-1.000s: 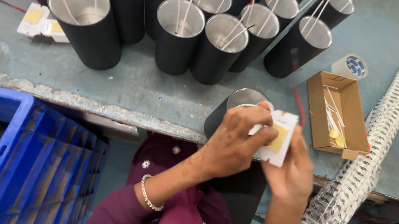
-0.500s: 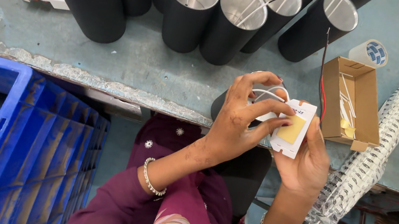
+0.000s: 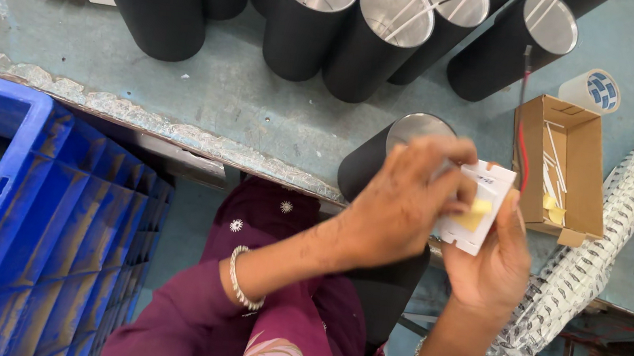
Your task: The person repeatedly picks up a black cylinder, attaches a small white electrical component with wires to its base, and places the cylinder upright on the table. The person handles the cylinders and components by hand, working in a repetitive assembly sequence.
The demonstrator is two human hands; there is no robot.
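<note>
Both hands on a small white rectangular plate with a yellow square pad (image 3: pixel 478 207), held in the air just in front of the worn blue-grey worktop (image 3: pixel 245 103) edge.

Right hand (image 3: pixel 489 262) cups the plate from below, fingers wrapped round its lower edge. Left hand (image 3: pixel 404 202) comes over the top, fingers (image 3: pixel 450 159) pinched on the plate's upper left side.

A black cylindrical housing with a silver inner rim (image 3: pixel 385 158) sits directly behind the plate, touching or nearly touching the left hand; contact not clear.

Open brown cardboard box (image 3: pixel 578 176) with thin white pieces inside is just right of the plate. A red wire (image 3: pixel 522 148) hangs between box and plate.

Long white ribbed sleeve (image 3: pixel 632 203) runs past the box, further right of the plate.

Row of black cylinders with silver insides (image 3: pixel 313 22) stands well behind the plate. Blue plastic crate (image 3: pixel 24 229) far left of the plate, below worktop level.
</note>
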